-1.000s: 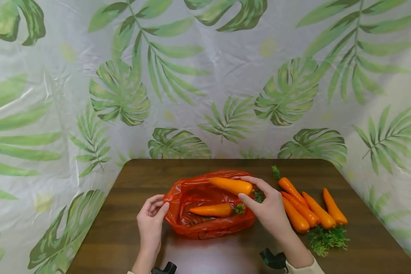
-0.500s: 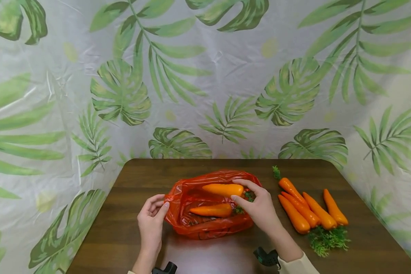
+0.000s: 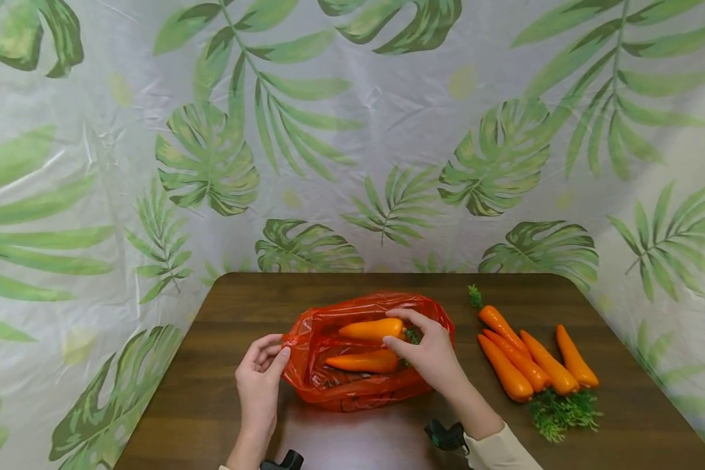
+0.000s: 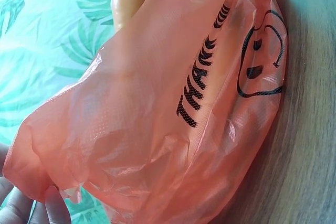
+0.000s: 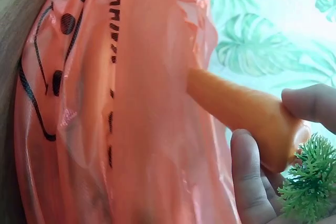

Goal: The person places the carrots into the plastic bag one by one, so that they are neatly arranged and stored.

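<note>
A red plastic bag (image 3: 358,399) lies with its mouth spread wide on the table; black print and a smiley mark its side in both wrist views. My left hand (image 3: 258,375) pinches the bag's left rim between thumb and fingers. Over the bag's opening, my right hand (image 3: 431,349) grips a carrot (image 3: 371,329) by its thick end, the tip pointing left. Green leaves (image 5: 310,182) at that carrot's top show under the right palm in the right wrist view. Inside the bag another carrot (image 3: 361,361) lies nearer me, its leafy end partly hidden by the right hand.
Several loose carrots (image 3: 505,369) with green tops (image 3: 564,411) lie on the dark wooden table (image 3: 200,405) right of the bag. Behind the table hangs a leaf-patterned sheet (image 3: 388,130). Dark devices (image 3: 446,434) are strapped at both wrists.
My right hand has moved left and slightly down with its carrot, bringing it further over the bag's opening. The left hand has stayed on the rim.
</note>
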A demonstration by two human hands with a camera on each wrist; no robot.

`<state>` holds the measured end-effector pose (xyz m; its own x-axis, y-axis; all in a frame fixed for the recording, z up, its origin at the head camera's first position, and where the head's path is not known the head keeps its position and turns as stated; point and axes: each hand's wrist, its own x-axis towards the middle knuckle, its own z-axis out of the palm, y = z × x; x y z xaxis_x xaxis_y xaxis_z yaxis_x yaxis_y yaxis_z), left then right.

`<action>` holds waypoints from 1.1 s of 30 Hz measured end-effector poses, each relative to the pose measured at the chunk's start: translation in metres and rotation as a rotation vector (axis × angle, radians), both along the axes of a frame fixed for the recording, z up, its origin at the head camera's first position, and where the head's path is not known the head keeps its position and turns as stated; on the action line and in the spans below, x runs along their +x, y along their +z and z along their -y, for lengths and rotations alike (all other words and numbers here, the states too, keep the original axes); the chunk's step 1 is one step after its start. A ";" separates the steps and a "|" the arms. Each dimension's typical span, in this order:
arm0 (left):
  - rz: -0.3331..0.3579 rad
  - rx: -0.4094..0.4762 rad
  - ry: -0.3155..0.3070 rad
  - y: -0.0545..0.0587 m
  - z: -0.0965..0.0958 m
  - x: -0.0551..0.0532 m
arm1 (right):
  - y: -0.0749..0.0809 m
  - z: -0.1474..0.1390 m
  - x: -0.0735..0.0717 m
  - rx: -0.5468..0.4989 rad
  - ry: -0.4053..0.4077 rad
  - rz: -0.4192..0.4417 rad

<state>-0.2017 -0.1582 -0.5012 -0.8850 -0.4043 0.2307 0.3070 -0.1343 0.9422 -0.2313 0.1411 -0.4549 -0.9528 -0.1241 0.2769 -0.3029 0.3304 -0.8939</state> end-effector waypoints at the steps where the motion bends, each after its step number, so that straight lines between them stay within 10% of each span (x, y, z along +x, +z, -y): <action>1: -0.001 -0.001 0.000 0.000 0.000 0.000 | -0.001 0.001 -0.001 0.001 0.004 0.004; 33: -0.014 0.017 0.019 0.002 -0.001 0.000 | -0.022 0.008 -0.009 0.262 0.197 0.099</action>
<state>-0.2012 -0.1576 -0.4992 -0.8738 -0.4249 0.2363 0.3231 -0.1443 0.9353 -0.2404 0.1328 -0.4764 -0.9243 -0.3629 0.1182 -0.2992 0.4966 -0.8148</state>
